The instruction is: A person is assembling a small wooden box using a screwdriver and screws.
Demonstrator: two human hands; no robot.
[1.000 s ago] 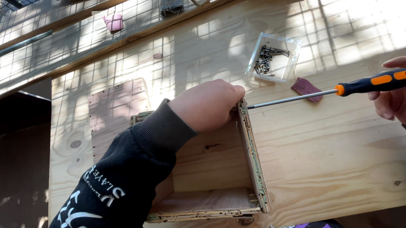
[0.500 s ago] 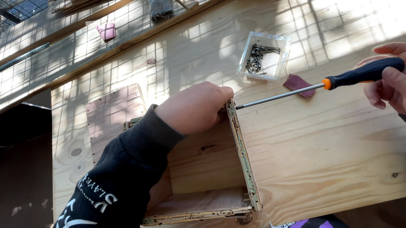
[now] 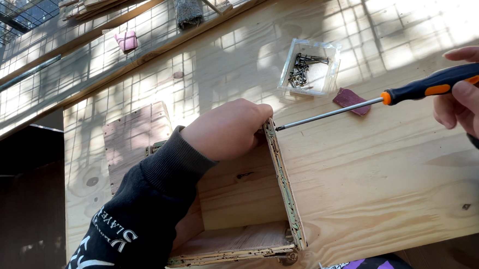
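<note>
Screwing a small wooden box together on a pine bench, with the fastening looking barely begun.

The open wooden box [image 3: 243, 205] is lying on the workbench [image 3: 395, 186]; the left hand [image 3: 228, 129] is curling closed over its top corner, the right hand [image 3: 470, 106] is gripping the black-and-orange screwdriver [image 3: 380, 100], tip touching the box edge, while the clear tray of screws [image 3: 308, 68] is sitting near.

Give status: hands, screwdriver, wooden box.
Left hand braces the open plywood box at its top corner. Right hand grips the black-and-orange screwdriver, tip at the box's side panel. Clear plastic tray of screws sits clear beyond.
</note>
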